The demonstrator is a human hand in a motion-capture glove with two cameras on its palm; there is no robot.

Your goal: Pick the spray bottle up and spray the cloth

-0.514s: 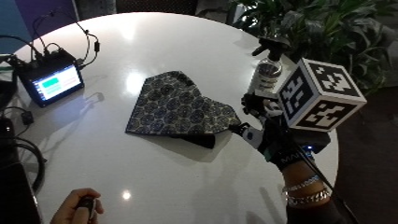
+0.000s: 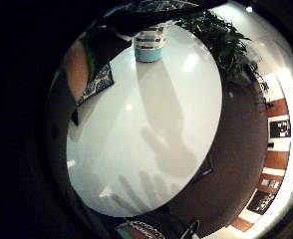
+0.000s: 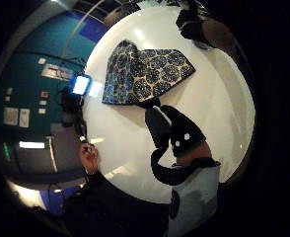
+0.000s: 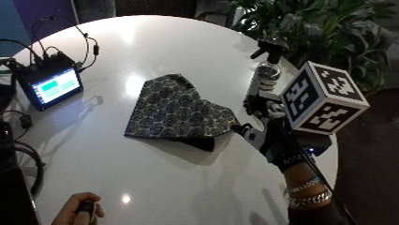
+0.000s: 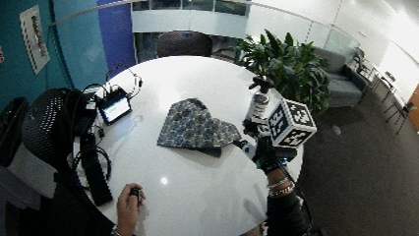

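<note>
- On the round white surface (image 4: 156, 42) a patterned cloth (image 4: 171, 110) lies flat near the middle, blue-and-tan medallions on it, with a darker folded corner showing at its 5 o'clock edge.
- The spray bottle (image 4: 267, 70) stands upright near the surface's rim, at about 2 o'clock from the cloth and well apart from it; it has a black trigger head and a clear body with a label band.
- The gloved right hand (image 4: 274, 133) hangs above the surface just at 6 o'clock from the bottle, between the bottle and the cloth's dark corner, with bracelets on the wrist behind it.
- Its grip is spread: the fingers (image 4: 252, 104) reach up toward the bottle's base, holding nothing, and a gap shows between them and the bottle.
- In the little finger side palm view the bottle (image 2: 149, 47) sits close ahead on the white top, with the cloth (image 2: 95, 82) off to one side and finger shadows on the bare surface.
- The thumb side palm view shows the cloth (image 3: 147, 71) spread on the surface beside the gloved thumb (image 3: 157, 126).
- A small monitor (image 4: 51, 86) with a lit screen sits with cables at 9 o'clock from the cloth, near the surface's edge.
- The bare left hand (image 4: 78, 211) rests at the surface's near edge, curled round a small dark object.
- A leafy plant (image 4: 324, 33) stands beyond the bottle, off the surface.
</note>
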